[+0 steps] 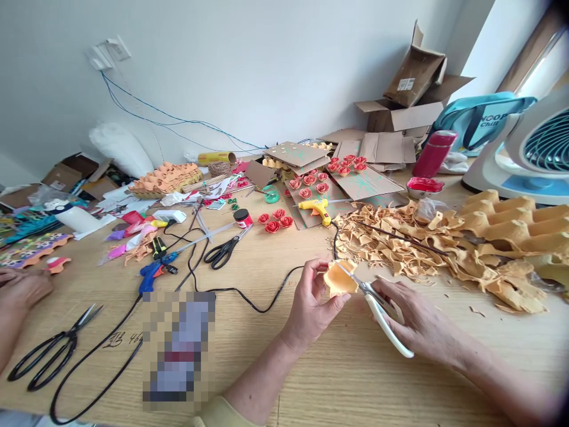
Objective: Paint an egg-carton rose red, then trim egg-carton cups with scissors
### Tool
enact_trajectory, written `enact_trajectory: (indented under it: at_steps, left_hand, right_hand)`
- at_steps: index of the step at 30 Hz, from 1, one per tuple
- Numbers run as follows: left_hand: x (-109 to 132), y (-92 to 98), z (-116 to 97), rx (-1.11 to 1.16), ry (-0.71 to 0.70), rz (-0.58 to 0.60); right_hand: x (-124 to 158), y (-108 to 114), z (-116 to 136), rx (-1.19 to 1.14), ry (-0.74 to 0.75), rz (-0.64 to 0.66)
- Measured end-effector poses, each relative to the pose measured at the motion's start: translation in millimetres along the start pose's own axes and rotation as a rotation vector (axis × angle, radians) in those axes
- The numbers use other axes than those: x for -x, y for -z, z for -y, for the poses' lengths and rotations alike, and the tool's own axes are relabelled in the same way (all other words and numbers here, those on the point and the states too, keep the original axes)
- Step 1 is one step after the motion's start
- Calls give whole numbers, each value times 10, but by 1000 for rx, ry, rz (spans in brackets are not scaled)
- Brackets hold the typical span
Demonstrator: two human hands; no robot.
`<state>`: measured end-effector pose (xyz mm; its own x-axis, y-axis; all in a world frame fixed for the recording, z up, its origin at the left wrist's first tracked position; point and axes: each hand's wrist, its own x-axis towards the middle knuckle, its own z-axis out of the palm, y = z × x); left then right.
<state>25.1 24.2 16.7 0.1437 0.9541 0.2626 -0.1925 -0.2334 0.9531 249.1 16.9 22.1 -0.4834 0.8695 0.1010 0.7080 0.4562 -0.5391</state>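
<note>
My left hand [311, 302] pinches a small orange egg-carton cup piece [339, 280] just above the wooden table [311, 379]. My right hand [415, 323] grips white-handled scissors [382, 308], whose blades reach into the cup's edge. A heap of tan carton scraps [400, 240] lies just behind both hands. Cut egg cartons [511, 222] are stacked to the right of the heap.
A yellow glue gun [316, 209] and red paper roses [311, 178] lie behind. Black scissors [226, 249] and a blue glue gun [151, 274] sit left of centre, with black cables. Another person's hand [22, 290] rests at far left near large black scissors [53, 347]. A fan [533, 148] stands at right.
</note>
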Motion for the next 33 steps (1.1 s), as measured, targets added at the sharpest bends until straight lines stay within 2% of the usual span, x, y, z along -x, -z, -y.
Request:
enact_trajectory:
  at_steps: [3,18,28,33]
  left_hand:
    - [4,-6,-33,2,13,-2]
    - [22,-21,-111,28,5,5]
    - [1,-42,-260,143,50,9]
    - [-5,-17,-233,138,32,11]
  right_hand:
    - [0,19,28,-13,4,16]
    - [30,4,57,-9,51,-70]
    - [57,-21,31,-38,70,-96]
    - [36,-41,16,-4,89,-109]
